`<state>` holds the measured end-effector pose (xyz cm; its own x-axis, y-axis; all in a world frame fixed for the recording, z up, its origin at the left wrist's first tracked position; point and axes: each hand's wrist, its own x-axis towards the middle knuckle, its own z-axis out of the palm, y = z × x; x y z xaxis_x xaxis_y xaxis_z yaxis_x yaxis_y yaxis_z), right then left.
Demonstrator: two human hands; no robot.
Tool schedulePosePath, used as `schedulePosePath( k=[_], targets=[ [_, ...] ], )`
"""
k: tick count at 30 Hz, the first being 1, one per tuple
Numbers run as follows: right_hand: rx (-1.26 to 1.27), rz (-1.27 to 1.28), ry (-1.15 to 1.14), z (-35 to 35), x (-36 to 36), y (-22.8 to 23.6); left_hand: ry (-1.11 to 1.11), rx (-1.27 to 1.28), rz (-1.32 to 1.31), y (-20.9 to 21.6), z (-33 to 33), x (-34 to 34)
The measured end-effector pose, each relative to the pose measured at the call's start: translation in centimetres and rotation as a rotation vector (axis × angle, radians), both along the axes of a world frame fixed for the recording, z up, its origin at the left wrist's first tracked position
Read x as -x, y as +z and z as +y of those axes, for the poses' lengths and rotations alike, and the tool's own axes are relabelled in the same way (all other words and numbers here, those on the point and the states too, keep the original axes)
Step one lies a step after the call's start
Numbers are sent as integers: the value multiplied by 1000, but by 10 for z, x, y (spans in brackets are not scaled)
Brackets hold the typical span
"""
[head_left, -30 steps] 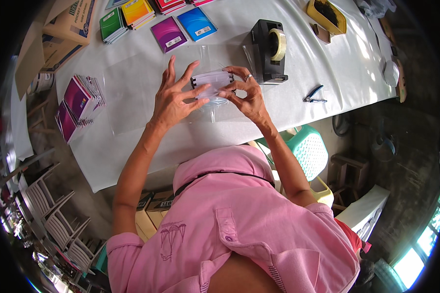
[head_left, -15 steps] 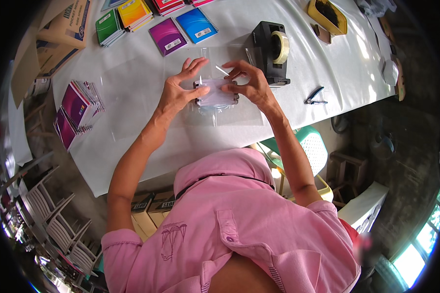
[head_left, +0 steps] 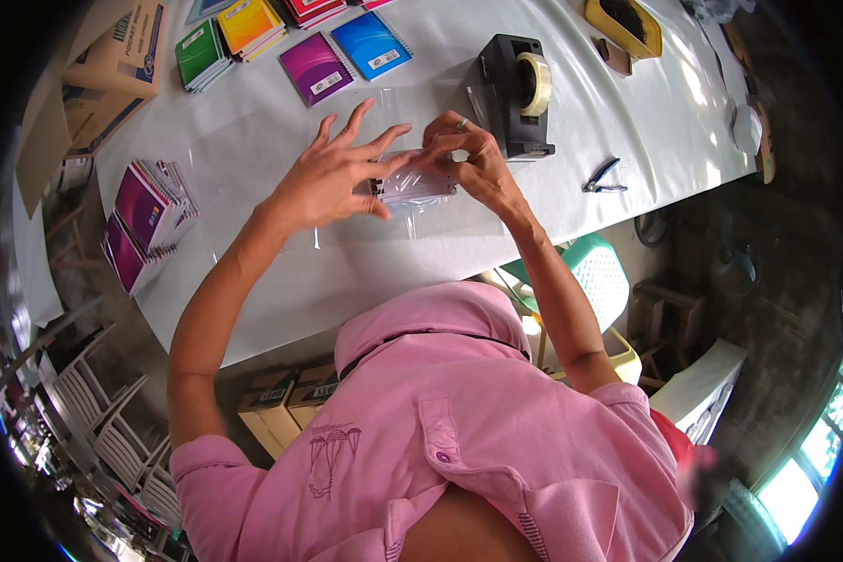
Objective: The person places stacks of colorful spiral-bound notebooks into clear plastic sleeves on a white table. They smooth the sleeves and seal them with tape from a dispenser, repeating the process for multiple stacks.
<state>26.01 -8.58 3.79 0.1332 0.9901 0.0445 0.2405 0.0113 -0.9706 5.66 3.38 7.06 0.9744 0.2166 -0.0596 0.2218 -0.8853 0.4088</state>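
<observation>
Left hand splayed, fingertips pinning one end of small purple notebook in clear plastic sleeve; right hand pinched on other end, packet held just above white table cover, near black tape dispenser. Step judged: folding sleeve flap shut. Next likely needs tape, one hand holding flap.

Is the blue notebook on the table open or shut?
Shut. The blue notebook lies flat on the table with its cover showing and no pages spread, beside the purple notebook.
</observation>
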Motion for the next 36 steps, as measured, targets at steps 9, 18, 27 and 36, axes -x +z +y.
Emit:
schedulePosePath(
  k=[9, 18, 27, 36],
  targets=[
    [240, -564, -785, -68, -108, -18, 16, -314, -112, -8, -30, 11],
    [382, 537, -550, -75, -133, -45, 38, -300, -97, -8, -35, 11],
    [53, 855, -623, -101, -103, -64, 31, -292, -90, -5, -36, 11],
    [193, -84, -740, -56, -128, -44, 16, -280, -77, -2, -35, 10]
  ],
)
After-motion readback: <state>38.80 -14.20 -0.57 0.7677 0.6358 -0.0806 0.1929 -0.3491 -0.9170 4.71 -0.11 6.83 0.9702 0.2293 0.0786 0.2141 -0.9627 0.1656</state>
